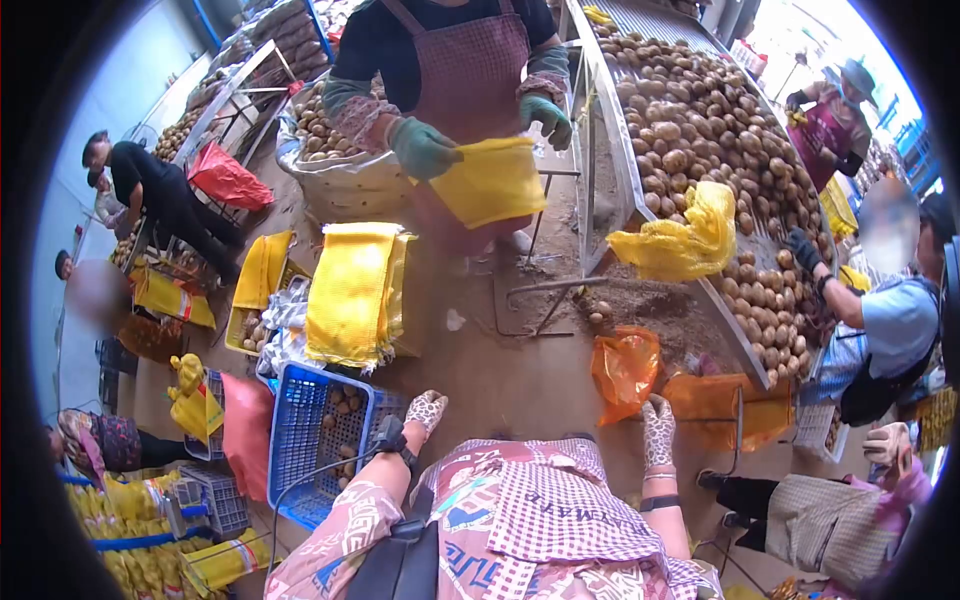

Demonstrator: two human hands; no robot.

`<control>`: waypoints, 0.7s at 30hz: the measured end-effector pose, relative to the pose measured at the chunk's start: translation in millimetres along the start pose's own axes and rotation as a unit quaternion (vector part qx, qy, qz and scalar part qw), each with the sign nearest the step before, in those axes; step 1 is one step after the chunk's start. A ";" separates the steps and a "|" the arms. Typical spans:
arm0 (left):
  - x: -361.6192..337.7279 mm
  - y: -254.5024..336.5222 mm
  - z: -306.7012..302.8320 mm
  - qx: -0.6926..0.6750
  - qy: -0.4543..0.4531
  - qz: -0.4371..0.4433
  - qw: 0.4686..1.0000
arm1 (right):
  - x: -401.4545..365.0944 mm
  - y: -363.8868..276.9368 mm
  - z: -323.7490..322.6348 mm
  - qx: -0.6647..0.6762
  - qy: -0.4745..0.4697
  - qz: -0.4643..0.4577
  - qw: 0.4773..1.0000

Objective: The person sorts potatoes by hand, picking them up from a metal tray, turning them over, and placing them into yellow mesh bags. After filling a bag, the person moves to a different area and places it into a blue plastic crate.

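My left hand (427, 412), in a pale spotted glove, is beside the upper right corner of a blue crate (285, 440) with some potatoes (345, 402) inside. Its fingers point forward, and nothing shows in them. My right hand (658, 432) wears a matching glove. Its fingers are extended between an orange plastic bag (625, 372) and orange bags (735, 408) beneath the sorting table; any contact is unclear. Opposite me, a person in a checked apron (470, 70) and green gloves holds a yellow mesh bag (490, 180).
A stack of yellow mesh bags (350, 290) stands behind the blue crate. The sloping table (610, 120) carries potatoes and a crumpled yellow net (690, 240). At its right side, a co-worker's dark-gloved hand (803, 250) touches potatoes. Metal bars (545, 290) jut out near the floor.
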State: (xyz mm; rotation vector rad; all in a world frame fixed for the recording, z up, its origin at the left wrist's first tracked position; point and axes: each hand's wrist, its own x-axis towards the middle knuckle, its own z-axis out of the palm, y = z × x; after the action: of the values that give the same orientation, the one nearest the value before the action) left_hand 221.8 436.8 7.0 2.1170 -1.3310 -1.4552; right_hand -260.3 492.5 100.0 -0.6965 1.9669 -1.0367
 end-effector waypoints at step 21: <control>50.5 127.4 53.8 -0.010 -0.034 -0.062 0.997 | 328.3 -225.7 -28.7 -0.467 0.008 -0.247 0.849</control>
State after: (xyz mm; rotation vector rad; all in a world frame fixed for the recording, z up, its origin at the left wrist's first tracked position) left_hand 112.4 341.6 31.8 2.1901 -1.2207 -1.5960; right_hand -437.5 142.5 174.9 -1.7909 2.3209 -0.2500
